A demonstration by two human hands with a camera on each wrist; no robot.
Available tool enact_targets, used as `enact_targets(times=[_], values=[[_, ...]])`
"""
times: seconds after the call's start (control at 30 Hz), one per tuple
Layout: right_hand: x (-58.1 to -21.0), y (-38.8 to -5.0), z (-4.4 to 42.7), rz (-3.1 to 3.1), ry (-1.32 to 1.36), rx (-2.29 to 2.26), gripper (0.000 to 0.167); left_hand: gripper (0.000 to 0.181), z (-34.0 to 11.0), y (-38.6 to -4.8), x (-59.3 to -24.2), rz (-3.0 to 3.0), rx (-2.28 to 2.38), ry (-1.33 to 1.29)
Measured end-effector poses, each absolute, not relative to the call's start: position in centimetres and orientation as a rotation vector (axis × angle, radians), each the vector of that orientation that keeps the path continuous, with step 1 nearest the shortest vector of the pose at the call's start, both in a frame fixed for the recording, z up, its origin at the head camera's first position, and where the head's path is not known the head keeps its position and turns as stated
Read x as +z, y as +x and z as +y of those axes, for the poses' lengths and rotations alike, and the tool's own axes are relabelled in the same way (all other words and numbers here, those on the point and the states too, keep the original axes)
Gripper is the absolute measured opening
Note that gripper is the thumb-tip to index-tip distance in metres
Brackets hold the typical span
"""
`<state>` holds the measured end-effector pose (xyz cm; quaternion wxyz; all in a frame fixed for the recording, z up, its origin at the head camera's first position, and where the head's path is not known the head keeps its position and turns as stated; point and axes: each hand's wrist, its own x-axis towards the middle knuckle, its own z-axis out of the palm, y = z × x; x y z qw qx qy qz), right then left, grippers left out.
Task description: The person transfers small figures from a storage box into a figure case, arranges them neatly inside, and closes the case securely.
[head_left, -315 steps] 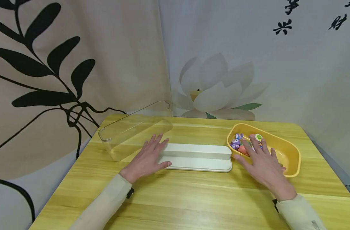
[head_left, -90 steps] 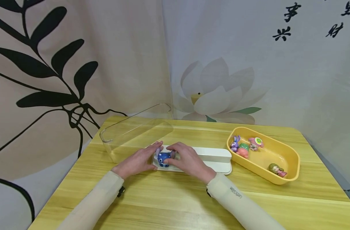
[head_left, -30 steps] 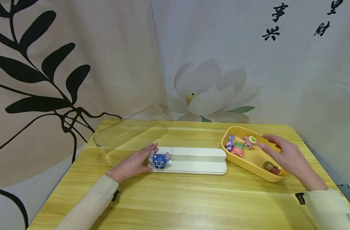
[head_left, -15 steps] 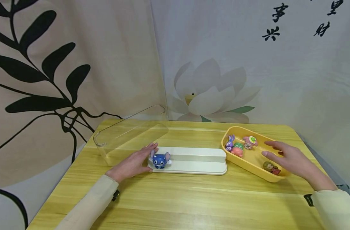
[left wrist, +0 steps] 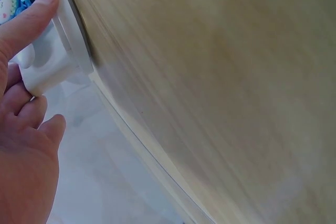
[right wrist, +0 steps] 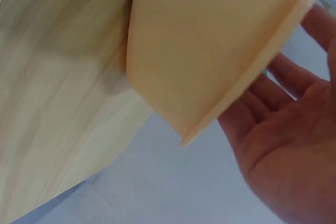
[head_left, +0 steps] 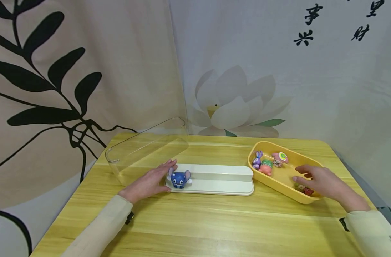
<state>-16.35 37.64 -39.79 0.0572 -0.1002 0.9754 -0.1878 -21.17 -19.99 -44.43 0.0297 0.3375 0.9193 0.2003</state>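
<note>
At the left end of a white stepped display base point(head_left: 221, 186), my left hand point(head_left: 147, 184) holds it with the thumb in front and the fingers behind. A blue big-eared figurine point(head_left: 178, 179) stands upright on the base's lower step beside that hand; part of it shows past the thumb point(left wrist: 31, 19) in the left wrist view. My right hand point(head_left: 327, 184) hovers over the right end of a yellow tray point(head_left: 279, 189), fingers loosely bent. Below its fingertips lies a small figurine point(head_left: 307, 191) with brownish hair and a red lower part, partly hidden. Whether the fingers touch it I cannot tell.
Inside the tray's left part sit a purple rabbit figurine point(head_left: 257, 160), a pink-and-green figurine point(head_left: 266, 168) and a pink figurine with a round green-and-white top point(head_left: 280, 159). A transparent cover point(head_left: 144, 153) stands behind the left hand on the wooden table point(head_left: 208, 221).
The right hand moved from the blue figurine, now left on the base, over to the yellow tray. In the last half second it has dipped towards the brown-haired figurine. The left hand stays put.
</note>
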Motion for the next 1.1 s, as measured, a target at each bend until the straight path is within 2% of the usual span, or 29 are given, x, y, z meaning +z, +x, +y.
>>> enact_targets(times=[0.37,0.77,0.93,1.1], values=[[-40.3,-17.0,37.8,2.801,-0.27,-0.604,0.052,0.098,-20.0,-21.3,-44.6,2.832,0.615,1.052],[-41.0,-17.0,37.5,2.887,-0.421,-0.482,0.024,0.098,-19.9,-21.1,-44.4,2.829,0.613,1.011],[-41.0,-17.0,37.5,2.918,-0.458,-0.433,0.02,0.097,-19.9,-21.1,-44.5,2.825,0.618,1.008],[-40.7,-16.7,37.6,2.91,-0.401,-0.507,0.026,0.097,-19.9,-21.2,-44.5,2.825,0.608,1.008]])
